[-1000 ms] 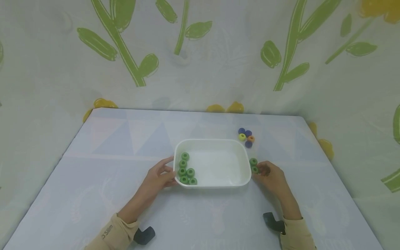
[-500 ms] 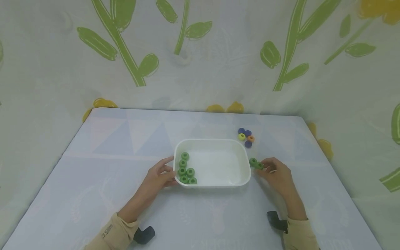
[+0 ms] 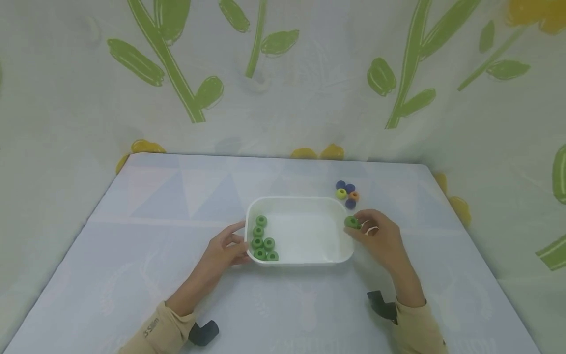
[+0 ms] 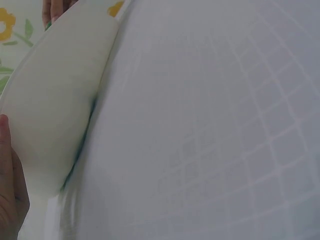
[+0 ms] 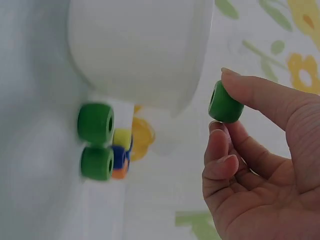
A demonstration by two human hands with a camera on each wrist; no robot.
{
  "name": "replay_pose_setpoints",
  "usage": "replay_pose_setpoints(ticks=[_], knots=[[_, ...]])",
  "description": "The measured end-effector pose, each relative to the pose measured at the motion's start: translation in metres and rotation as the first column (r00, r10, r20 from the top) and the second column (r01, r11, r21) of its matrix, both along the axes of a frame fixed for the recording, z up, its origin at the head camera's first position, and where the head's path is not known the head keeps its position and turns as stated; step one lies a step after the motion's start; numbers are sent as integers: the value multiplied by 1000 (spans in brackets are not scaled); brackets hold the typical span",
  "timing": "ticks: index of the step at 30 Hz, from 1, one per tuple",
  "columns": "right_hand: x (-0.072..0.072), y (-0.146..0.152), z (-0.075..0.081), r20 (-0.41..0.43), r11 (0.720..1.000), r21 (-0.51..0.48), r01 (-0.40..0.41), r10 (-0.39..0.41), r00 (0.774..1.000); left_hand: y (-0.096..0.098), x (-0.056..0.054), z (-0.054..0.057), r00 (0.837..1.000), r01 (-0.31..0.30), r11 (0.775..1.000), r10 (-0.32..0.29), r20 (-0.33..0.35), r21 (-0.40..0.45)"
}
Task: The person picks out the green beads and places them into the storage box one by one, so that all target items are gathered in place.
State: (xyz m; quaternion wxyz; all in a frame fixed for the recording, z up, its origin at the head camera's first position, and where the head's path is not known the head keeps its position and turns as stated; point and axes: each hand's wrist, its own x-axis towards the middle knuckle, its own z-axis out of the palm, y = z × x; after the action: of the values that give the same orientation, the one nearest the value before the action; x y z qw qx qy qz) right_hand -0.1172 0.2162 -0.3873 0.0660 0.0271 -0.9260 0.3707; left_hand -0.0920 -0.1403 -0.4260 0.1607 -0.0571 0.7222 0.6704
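Note:
My right hand (image 3: 379, 241) pinches a green bead (image 3: 352, 222) between thumb and fingertip, above the right rim of a white tray (image 3: 309, 231). In the right wrist view the bead (image 5: 226, 103) shows its hole and stands apart from the tray wall. My left hand (image 3: 226, 250) holds the tray's left end, thumb at the rim and fingers along the outer wall. Several green beads (image 3: 269, 244) lie inside at the tray's left end. Two more green beads (image 5: 96, 123) sit on the table beside the tray in the right wrist view, mostly hidden by my hand in the head view.
Behind the tray's right corner lies a small group of beads: dark blue beads (image 3: 351, 203), a yellow bead (image 3: 341, 193) and an orange bead (image 3: 354, 195). The pale patterned table (image 3: 177, 196) meets a leaf-printed cloth (image 3: 309, 98) at its back edge.
My right hand has lifted a green bead from beside the tray and carried it up and left to over the right rim. My left hand has stayed at the tray's left end.

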Motion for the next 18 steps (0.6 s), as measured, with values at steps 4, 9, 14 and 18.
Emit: replay_pose_setpoints(ticks=[4,9,14,18], knots=[[-7,-21,-4,46,998,-4,-69,69,997,-1,0,-1,1000,-1,1000,1,1,3],[-16,-47,-12,48,986,-9,-166,166,985,-2,-1,-2,1000,-1,1000,1,-3,11],[-23,-66,-18,79,976,-6,-216,216,973,-2,0,-2,1000,2,1000,-2,0,17],[-27,-75,-21,85,970,-7,-242,242,967,-2,0,-1,1000,3,1000,-3,1,14]])
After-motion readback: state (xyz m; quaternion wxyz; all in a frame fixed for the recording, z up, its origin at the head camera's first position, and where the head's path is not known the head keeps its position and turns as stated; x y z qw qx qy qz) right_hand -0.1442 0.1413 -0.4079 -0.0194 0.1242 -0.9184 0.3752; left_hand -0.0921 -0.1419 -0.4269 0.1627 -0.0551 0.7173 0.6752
